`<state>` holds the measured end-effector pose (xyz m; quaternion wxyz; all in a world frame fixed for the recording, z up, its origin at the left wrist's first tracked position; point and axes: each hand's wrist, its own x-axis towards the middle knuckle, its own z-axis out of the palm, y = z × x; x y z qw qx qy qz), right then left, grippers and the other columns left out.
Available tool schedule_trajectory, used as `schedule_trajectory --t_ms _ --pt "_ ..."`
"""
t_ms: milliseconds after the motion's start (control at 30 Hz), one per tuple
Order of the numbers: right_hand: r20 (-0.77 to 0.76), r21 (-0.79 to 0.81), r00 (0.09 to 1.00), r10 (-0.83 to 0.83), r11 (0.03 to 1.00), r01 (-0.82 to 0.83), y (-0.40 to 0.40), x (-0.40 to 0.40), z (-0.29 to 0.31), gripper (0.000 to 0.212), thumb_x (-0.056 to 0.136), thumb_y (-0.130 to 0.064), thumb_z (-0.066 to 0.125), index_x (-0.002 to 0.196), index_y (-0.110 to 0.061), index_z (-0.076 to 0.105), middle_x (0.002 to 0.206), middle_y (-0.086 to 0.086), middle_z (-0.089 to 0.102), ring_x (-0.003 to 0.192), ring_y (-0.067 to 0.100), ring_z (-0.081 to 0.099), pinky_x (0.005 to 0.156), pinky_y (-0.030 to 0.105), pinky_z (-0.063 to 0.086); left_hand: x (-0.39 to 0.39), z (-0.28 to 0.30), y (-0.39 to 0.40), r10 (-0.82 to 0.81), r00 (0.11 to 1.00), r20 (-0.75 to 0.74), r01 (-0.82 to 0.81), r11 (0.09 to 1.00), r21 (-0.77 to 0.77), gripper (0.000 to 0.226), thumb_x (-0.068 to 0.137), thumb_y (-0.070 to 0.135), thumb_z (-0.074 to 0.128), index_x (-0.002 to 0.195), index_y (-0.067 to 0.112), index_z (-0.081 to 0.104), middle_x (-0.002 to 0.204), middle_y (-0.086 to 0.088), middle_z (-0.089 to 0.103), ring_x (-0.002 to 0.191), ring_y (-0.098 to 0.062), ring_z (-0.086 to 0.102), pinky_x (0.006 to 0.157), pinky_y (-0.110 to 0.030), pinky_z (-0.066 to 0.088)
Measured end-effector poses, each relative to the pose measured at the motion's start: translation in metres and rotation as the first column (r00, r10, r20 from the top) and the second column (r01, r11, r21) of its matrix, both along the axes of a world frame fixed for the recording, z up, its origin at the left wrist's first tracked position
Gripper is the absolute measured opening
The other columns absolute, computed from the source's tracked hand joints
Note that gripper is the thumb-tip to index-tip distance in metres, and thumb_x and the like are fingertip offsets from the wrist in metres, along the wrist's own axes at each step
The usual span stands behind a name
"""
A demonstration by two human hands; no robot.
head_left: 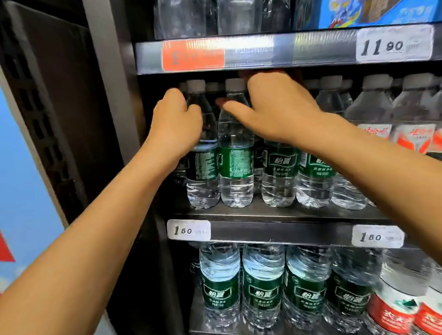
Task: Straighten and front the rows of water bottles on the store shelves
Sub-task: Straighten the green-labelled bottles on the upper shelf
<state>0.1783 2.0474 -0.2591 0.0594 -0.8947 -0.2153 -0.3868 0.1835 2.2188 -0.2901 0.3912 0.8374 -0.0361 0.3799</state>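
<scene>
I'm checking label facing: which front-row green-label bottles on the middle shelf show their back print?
The two leftmost bottles, showing small print; the ones to their right show the brand logo.

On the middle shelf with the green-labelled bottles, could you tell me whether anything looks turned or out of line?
Yes. The two leftmost front bottles, one gripped by the left hand and its neighbour under the right hand, show fine print instead of the brand logo, unlike the logo-forward bottle beside them. Nothing looks spilled or damaged.
</scene>
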Motion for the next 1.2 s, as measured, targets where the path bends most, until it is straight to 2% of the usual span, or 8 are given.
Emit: schedule_trajectory --t_ms 100,233,433,567,833,867,967,1200 --pt "-0.013 0.011 0.996 -0.087 0.996 0.088 0.011 0.008 0.001 0.055 0.094 -0.053 0.051 0.057 -0.016 0.035 0.054 0.0 0.04 0.048 0.017 0.037 0.044 0.025 0.022 0.001 0.003 0.0 -0.07 0.997 -0.034 0.066 0.993 -0.099 0.033 0.093 0.015 0.048 0.069 0.019 0.025 0.07 0.004 0.029 0.058 -0.012 0.023 0.041 -0.02 0.025" --pt "-0.101 0.017 0.991 -0.089 0.996 0.091 0.008 0.015 0.009 0.05 0.096 -0.034 0.053 0.054 -0.012 0.037 0.053 0.005 0.039 0.048 0.019 0.037 0.044 0.028 0.021 -0.003 0.003 0.006 -0.045 0.999 -0.026 0.043 0.998 -0.053 0.039 0.093 0.019 0.053 0.069 0.019 0.023 0.068 0.004 0.026 0.057 -0.012 0.021 0.047 -0.028 0.019" --pt "-0.174 0.078 0.985 0.017 0.997 -0.004 0.004 0.012 0.012 0.048 0.097 -0.039 0.053 0.059 -0.011 0.042 0.053 0.004 0.039 0.048 0.018 0.037 0.045 0.03 0.022 -0.008 0.003 0.005 0.032 0.999 0.03 -0.031 0.999 -0.007 0.045 0.09 0.025 0.063 0.068 0.019 0.025 0.068 0.003 0.033 0.056 -0.011 0.026 0.047 -0.028 0.021" --pt "-0.207 0.02 0.978 -0.022 0.999 0.027 0.002 0.011 0.016 0.037 0.096 -0.028 0.051 0.064 -0.015 0.04 0.06 0.003 0.043 0.053 0.015 0.039 0.046 0.029 0.022 -0.007 0.004 0.002 0.044 0.998 0.035 -0.044 0.999 -0.011 0.045 0.088 0.029 0.068 0.069 0.019 0.028 0.071 0.003 0.037 0.057 -0.009 0.03 0.047 -0.027 0.023" --pt "-0.185 0.024 0.983 -0.001 1.0 0.005 0.002 0.007 0.015 0.047 0.095 -0.046 0.049 0.065 -0.01 0.046 0.054 0.005 0.041 0.049 0.021 0.038 0.046 0.03 0.024 -0.007 0.002 0.003 -0.053 0.998 0.037 0.057 0.991 -0.118 0.036 0.09 0.028 0.061 0.075 0.017 0.031 0.071 0.004 0.031 0.061 -0.012 0.027 0.05 -0.027 0.026" --pt "-0.181 0.022 0.983 -0.005 1.0 0.009 0.004 0.008 0.016 0.047 0.096 -0.044 0.049 0.067 -0.007 0.05 0.055 0.008 0.043 0.051 0.023 0.039 0.045 0.03 0.024 -0.006 0.002 0.004 -0.036 0.999 0.039 0.04 0.995 -0.096 0.035 0.089 0.026 0.062 0.074 0.016 0.031 0.071 0.004 0.032 0.061 -0.012 0.028 0.05 -0.027 0.026" --pt "-0.209 0.024 0.978 -0.016 0.999 0.022 0.006 0.01 0.018 0.038 0.098 -0.033 0.052 0.099 0.004 0.062 0.072 0.019 0.055 0.057 0.023 0.041 0.047 0.029 0.028 -0.007 0.002 0.005 0.022 0.998 0.051 -0.02 0.999 -0.033 0.043 0.086 0.026 0.067 0.069 0.019 0.028 0.069 0.003 0.033 0.057 -0.011 0.027 0.048 -0.028 0.023" --pt "-0.29 0.055 0.956 0.037 0.998 -0.022 -0.001 0.004 0.02 0.018 0.097 -0.023 0.048 0.087 -0.007 0.051 0.066 0.004 0.042 0.056 0.016 0.037 0.048 0.03 0.025 -0.006 0.003 0.001 0.066 0.995 0.076 -0.067 0.998 0.003 0.056 0.081 0.033 0.077 0.065 0.019 0.025 0.065 0.004 0.029 0.054 -0.01 0.025 0.046 -0.026 0.019"
